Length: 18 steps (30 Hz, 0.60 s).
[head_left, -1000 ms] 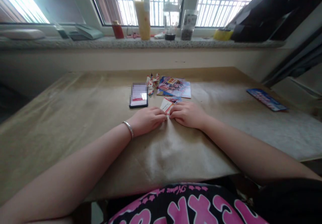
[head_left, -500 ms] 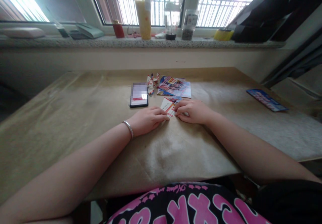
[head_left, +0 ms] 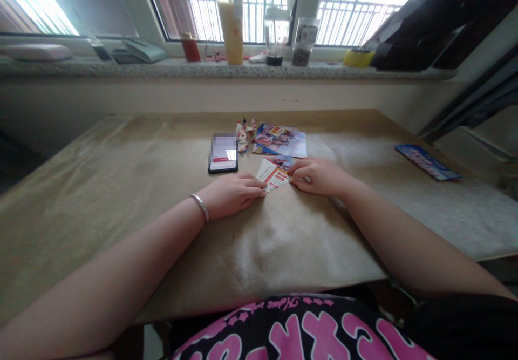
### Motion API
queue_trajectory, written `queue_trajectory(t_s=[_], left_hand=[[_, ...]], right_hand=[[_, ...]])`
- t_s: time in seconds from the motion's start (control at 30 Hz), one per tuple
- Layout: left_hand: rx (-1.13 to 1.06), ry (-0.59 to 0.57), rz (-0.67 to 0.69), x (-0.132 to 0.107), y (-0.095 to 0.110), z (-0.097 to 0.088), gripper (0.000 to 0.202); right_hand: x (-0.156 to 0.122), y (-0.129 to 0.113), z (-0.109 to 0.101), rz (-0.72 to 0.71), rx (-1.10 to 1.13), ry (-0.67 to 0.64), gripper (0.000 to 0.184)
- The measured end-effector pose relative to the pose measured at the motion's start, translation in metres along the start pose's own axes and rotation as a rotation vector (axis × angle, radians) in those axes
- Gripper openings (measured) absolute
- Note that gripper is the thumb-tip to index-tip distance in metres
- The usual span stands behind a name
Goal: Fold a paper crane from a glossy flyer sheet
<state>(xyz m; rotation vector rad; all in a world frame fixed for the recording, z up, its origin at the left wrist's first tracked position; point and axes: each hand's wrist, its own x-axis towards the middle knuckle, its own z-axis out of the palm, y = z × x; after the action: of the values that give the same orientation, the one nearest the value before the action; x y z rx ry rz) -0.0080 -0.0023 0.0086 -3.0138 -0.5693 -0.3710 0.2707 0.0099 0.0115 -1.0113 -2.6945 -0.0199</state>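
Note:
A folded sheet of printed paper (head_left: 273, 175), white with red and orange print and a blue picture at its far end, lies on the table between my hands. My left hand (head_left: 236, 191), with a silver bangle at its wrist, has its fingers together on the paper's near left corner. On the other side, my right hand (head_left: 318, 176) pinches the paper's right edge, thumb near the fingertips. Just beyond lies a stack of colourful printed sheets (head_left: 281, 140). Small folded paper pieces (head_left: 245, 132) sit left of the stack.
A phone (head_left: 223, 154) with a lit, partly blurred screen lies left of the paper. Far right on the brown-covered table (head_left: 121, 187) is a blue printed strip (head_left: 427, 161). Cups and jars, among them a tall yellow drink (head_left: 231, 31), stand on the windowsill.
My hands have drawn slightly apart, the left one leftward and the right one rightward. More of the paper's printed face shows between them.

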Motion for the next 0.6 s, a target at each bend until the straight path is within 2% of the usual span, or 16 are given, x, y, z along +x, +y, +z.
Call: queue_trajectory(t_s=[0.2, 0.6], left_hand=[[-0.003, -0.026, -0.007, -0.0003, 0.0014, -0.0049, 0.027], [-0.196, -0.052, -0.057, -0.0066, -0.0033, -0.0101, 0.026]], right_hand=[[-0.0037, 0.0029, -0.0034, 0.071, -0.035, -0.015, 0.018], [-0.0047, 0.0056, -0.0048, 0.079, -0.037, -0.016, 0.017]])
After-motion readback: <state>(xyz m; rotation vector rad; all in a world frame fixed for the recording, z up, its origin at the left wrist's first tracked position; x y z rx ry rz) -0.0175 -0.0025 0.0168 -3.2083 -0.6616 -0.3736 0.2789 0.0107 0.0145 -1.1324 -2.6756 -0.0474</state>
